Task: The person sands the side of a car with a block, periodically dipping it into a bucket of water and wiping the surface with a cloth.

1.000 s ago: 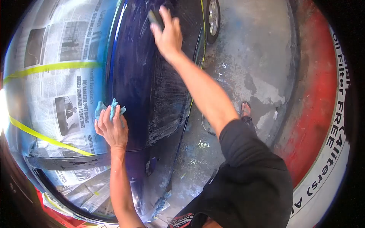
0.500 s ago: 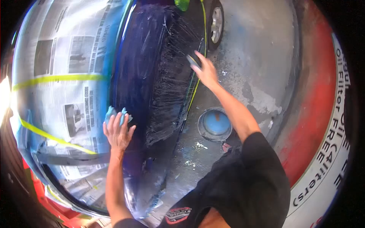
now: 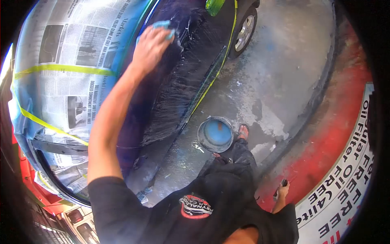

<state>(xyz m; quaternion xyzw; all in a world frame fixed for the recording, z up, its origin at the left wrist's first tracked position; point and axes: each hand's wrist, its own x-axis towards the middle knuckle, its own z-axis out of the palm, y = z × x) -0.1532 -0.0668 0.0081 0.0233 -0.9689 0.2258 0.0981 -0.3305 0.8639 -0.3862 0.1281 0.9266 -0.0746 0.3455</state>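
Observation:
My left hand [image 3: 152,44] is high on the dark car panel [image 3: 170,93], its fingers closed around a light blue cloth [image 3: 162,25] pressed to the surface. Streaky, wet-looking marks cover the panel. Low at the right, beside my body, my right hand [image 3: 282,190] grips a small dark block [image 3: 281,185]. It hangs over the red floor strip, away from the car. A bucket [image 3: 201,140] with blue inside stands on the floor between the car and my feet.
Newspaper [image 3: 53,93] and yellow tape [image 3: 65,69] cover the car's left part. Green material [image 3: 214,6] hangs at the top near a wheel [image 3: 245,32]. My foot [image 3: 243,132] is beside the bucket. A lettered banner [image 3: 345,179] lies at the right.
My left hand has moved up along the panel with the cloth. My right hand has left the panel's edge and dropped back beside my body with the block. The view has shifted.

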